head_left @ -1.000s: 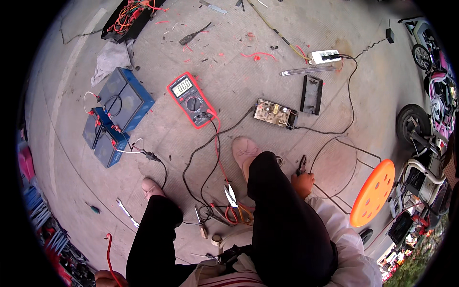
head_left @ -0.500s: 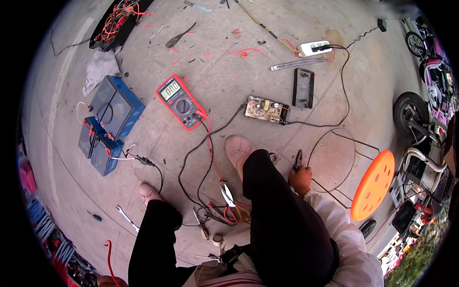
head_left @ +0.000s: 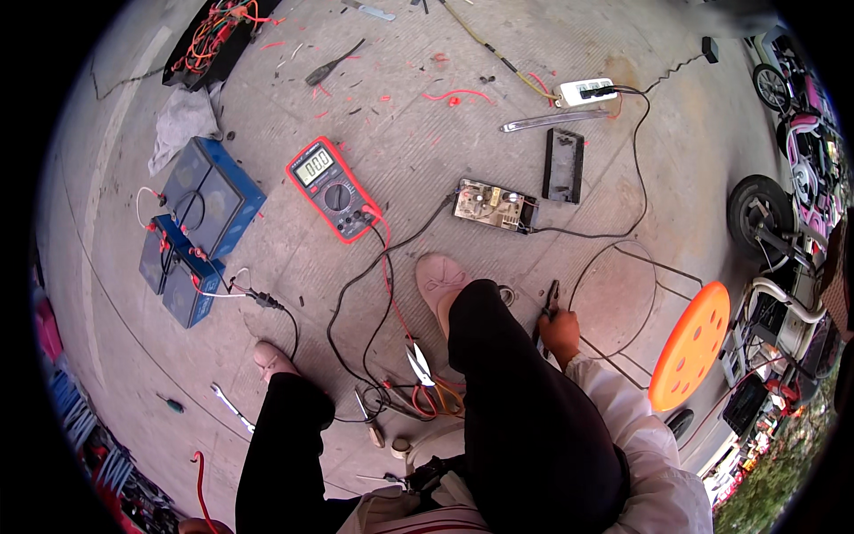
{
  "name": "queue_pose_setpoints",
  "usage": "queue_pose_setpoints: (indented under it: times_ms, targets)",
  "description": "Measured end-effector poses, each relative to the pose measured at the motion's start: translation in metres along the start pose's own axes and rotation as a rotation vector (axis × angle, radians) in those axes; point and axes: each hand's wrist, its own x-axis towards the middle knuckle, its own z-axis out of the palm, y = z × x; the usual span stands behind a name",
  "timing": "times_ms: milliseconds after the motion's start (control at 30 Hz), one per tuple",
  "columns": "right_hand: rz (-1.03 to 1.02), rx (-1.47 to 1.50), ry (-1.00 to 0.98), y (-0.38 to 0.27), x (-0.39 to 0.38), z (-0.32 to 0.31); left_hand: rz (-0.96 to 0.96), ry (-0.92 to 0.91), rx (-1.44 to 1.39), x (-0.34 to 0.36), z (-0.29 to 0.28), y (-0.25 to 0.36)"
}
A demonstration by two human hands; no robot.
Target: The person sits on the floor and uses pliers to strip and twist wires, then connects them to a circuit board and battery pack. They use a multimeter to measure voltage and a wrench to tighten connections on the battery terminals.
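At the lower-left edge, my left hand point(head_left: 194, 526), mostly cut off, grips a red wire point(head_left: 201, 485) whose hooked end sticks upward. My right hand point(head_left: 559, 333) is closed on dark-handled pliers point(head_left: 552, 295), jaws pointing forward, low beside my right foot point(head_left: 442, 278) and the orange stool's point(head_left: 689, 347) metal frame. In front lie a red multimeter point(head_left: 326, 187) with leads, an opened charger with exposed board point(head_left: 494, 206) and its black cover point(head_left: 562, 165). Blue batteries point(head_left: 218, 194) joined by wires stand at left. Scissors point(head_left: 420, 362) and a screwdriver point(head_left: 372, 425) lie between my legs.
Farther off are a power strip point(head_left: 584, 92), a box of tangled wires point(head_left: 213, 40), a grey rag point(head_left: 187, 122) and wire scraps. A spanner point(head_left: 231, 409) lies by my left leg. Bikes and wheels point(head_left: 756, 218) line the right side; cables cross the floor.
The view has shifted slightly, so floor objects sit a little farther left. My right hand keeps its grip on the pliers and my left stays low with the red wire.
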Motion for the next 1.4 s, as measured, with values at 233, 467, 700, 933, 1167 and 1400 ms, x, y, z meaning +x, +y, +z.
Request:
queue_pose_setpoints:
  times_ms: [233,467,700,933,1167,1400]
  targets:
    - [-0.014,0.006,0.015,-0.0016,0.0012,0.0009,0.004,-0.011,-0.008,-0.0003,0.0004,-0.0011]
    - [0.01,0.032,-0.009,-0.0056,-0.001,-0.0025,-0.005,-0.017,-0.007,-0.0008,0.002,0.0004]
    - [-0.001,0.032,-0.005,-0.005,-0.0008,-0.0019,0.011,-0.019,0.002,-0.0023,-0.0001,-0.0021]
    - [-0.011,0.025,-0.005,-0.0036,-0.0003,0.0015,0.009,-0.015,-0.011,-0.0022,0.0,-0.0019]
    - [-0.021,0.02,-0.009,-0.0034,-0.0002,0.0024,-0.002,-0.011,0.014,-0.0023,-0.0002,-0.0015]
    - [-0.007,0.011,-0.026,-0.0058,-0.0003,-0.0005,-0.02,-0.009,0.01,-0.0021,0.0,-0.0013]
